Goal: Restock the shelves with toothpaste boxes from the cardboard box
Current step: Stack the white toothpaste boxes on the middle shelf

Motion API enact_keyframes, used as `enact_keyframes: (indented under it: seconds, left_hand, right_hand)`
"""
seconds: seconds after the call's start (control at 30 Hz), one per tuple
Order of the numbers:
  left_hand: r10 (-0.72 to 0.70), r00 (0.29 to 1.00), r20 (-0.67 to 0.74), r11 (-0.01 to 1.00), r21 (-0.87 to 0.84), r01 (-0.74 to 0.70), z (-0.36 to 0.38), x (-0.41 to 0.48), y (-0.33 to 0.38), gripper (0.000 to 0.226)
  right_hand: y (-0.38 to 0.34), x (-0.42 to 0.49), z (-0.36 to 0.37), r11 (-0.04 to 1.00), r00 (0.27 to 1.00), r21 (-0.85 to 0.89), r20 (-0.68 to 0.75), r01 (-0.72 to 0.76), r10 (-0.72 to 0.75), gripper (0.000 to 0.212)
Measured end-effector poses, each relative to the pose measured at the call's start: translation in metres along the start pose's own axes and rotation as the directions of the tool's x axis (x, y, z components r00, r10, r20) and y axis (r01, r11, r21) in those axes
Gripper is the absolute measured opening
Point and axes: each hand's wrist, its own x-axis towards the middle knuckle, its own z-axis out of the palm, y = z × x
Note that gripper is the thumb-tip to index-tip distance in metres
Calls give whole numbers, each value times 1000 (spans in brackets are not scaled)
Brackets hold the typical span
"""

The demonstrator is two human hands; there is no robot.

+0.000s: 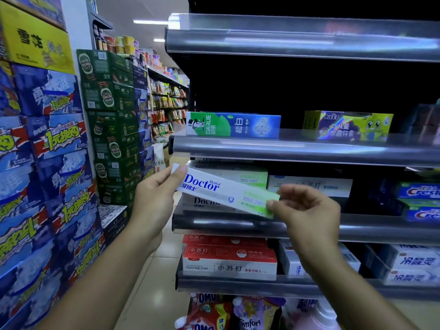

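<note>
A person stands facing a shop shelf unit, both hands raised in the middle of the view; between them is a long white toothpaste box [226, 191] with blue "Doctor" lettering and a green end. The left hand [154, 198], at nine o'clock of the box, pinches its white end, thumb on the front face and the other fingers [166, 177] curled behind; the right hand [307, 210], at three o'clock, pinches the green end between thumb and fingertips [273, 203]. The box is off the shelves and tilted, its left end higher than its right; holding both ends probably lets the person steer it lengthwise.

Directly behind it, at twelve o'clock, a stack of matching boxes [204, 201] lies on the middle shelf [238, 225]; the held box seems meant to join that stack, label outward like the rest, and the tilt may help it pass between this shelf's front rail and the shelf above.

Higher up, a green and blue box [233, 125] and a yellow children's box [347, 126] sit well apart; at six o'clock are red and white boxes [228, 256]; at three o'clock, blue boxes [419, 191]. Stacked drink cartons [112, 120] fill the nine o'clock side. The cardboard box is not in view.
</note>
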Motion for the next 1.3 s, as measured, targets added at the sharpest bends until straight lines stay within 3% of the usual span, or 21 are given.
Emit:
enact_keyframes:
  seconds: [0.13,0.2,0.3,0.43,0.57,0.7,1.0,1.23,1.3]
  left_hand:
    - [99,992,74,949,294,-117,-3,18,-9,28]
    - [81,996,42,899,428,-92,-3,26,-17,42]
    - [80,997,19,861,503,-79,-4,29,-26,46]
    - [36,999,19,888,458,-41,-10,35,-32,61]
    - [-19,984,177,929,367,-48,-14,40,-39,28]
    - [52,978,200,930,346,-120,-18,44,-46,26]
    - [72,979,192,832,530,-165,-13,67,-51,15]
    - [56,989,139,809,574,-126,-4,80,-55,34]
    - [26,991,133,817,569,-98,-3,80,-54,19]
  right_hand:
    - [2,30,14,991,991,-62,-54,121,-125,34]
    - [10,41,21,979,989,-149,-28,140,-146,36]
    - [25,47,22,945,992,-303,37,123,-117,37]
    - [33,50,15,912,996,-404,70,73,-49,39]
    - [34,52,17,911,985,-413,157,-3,74,31]
    - [34,59,19,892,983,-451,155,-18,98,35]
    - [34,83,37,773,980,-635,149,-9,133,31]
    - [33,99,50,721,962,-680,84,-136,260,46]
    - [31,101,50,708,957,-690,77,-150,278,42]
